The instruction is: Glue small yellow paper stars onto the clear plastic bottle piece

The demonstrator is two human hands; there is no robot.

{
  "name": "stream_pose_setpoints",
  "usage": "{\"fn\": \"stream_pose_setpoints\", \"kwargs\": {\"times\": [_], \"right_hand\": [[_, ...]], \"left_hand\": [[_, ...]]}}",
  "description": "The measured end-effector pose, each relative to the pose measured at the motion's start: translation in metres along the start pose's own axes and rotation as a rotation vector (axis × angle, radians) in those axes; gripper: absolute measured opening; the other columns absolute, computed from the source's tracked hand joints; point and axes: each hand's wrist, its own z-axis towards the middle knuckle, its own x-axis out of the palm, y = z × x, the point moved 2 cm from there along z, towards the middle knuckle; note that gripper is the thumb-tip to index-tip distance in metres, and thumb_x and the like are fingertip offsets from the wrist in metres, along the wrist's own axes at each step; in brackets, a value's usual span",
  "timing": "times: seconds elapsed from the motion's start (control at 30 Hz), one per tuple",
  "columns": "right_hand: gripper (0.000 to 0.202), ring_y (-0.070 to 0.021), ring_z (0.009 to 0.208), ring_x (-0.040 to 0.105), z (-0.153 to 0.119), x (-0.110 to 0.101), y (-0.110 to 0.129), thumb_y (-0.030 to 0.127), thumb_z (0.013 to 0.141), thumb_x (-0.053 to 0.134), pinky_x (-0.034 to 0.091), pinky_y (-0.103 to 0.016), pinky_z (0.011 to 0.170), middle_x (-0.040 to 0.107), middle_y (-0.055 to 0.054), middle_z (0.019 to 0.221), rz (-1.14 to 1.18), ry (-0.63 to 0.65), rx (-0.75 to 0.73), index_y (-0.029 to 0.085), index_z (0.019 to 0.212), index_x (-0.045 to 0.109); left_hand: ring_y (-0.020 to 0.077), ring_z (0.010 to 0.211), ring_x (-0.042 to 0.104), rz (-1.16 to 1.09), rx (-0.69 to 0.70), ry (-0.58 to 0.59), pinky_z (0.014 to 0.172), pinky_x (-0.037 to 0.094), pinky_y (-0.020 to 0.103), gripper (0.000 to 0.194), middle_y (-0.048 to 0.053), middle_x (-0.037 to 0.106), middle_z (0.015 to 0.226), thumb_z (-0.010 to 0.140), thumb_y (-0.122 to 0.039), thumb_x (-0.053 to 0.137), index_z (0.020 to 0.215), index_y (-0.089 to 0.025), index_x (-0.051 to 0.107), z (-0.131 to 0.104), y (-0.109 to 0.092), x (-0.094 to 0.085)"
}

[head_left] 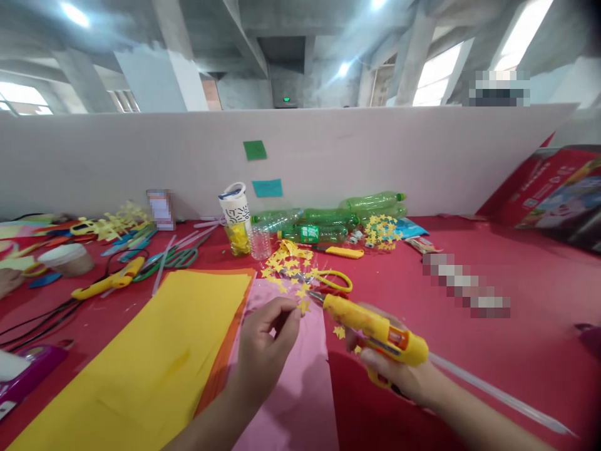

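Observation:
My right hand [387, 366] is wrapped round a yellow hot glue gun [369, 322], its metal nozzle aimed left. Between the thumb and forefinger of my left hand [270, 344] is a small yellow star [304, 306], close to the nozzle; whether the two touch I cannot tell. Both hands are above a pink sheet [300, 388]. Just beyond, a pile of yellow stars [288, 263] lies beside yellow-handled scissors [338, 280]. A few loose stars [339, 332] are near the glue gun.
Yellow sheets [141, 351] over orange ones lie at left, near another yellow glue gun [113, 279] with black cords. Green plastic bottles [328, 233], a patterned tumbler [235, 210] and a yellow cutter [345, 252] line the back. A clear glue stick [502, 394] lies at right.

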Motion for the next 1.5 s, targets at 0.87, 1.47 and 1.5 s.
{"fn": "stream_pose_setpoints", "kwargs": {"times": [0.87,1.47,1.5], "right_hand": [[0.028,-0.0220,0.073,0.069,-0.013,0.002,-0.018,0.030,0.078,0.063,0.058,-0.033,0.060,0.070,-0.006,0.089,-0.240,-0.136,-0.023,0.025,0.106,0.058],[0.010,-0.0172,0.058,0.058,-0.006,0.002,-0.002,0.029,0.079,0.056,0.049,-0.027,0.052,0.061,-0.003,0.069,-0.385,-0.041,-0.083,0.022,0.080,0.062],[0.011,-0.0170,0.059,0.058,-0.007,0.002,-0.002,0.030,0.080,0.056,0.049,-0.027,0.052,0.061,-0.003,0.069,-0.392,-0.030,-0.060,0.021,0.080,0.062]], "left_hand": [[0.0080,0.053,0.043,0.193,0.217,-0.037,0.053,0.036,0.018,0.013,-0.004,0.053,0.060,0.081,-0.013,0.051,0.069,-0.018,0.057,0.002,-0.001,0.002],[0.0076,0.053,0.042,0.183,0.235,-0.035,0.052,0.035,0.018,0.014,-0.004,0.052,0.061,0.082,-0.012,0.052,0.069,-0.017,0.056,0.002,-0.002,0.002],[0.0076,0.052,0.042,0.180,0.237,-0.037,0.052,0.035,0.018,0.014,-0.004,0.052,0.060,0.082,-0.012,0.052,0.069,-0.017,0.056,0.002,-0.002,0.002]]}}
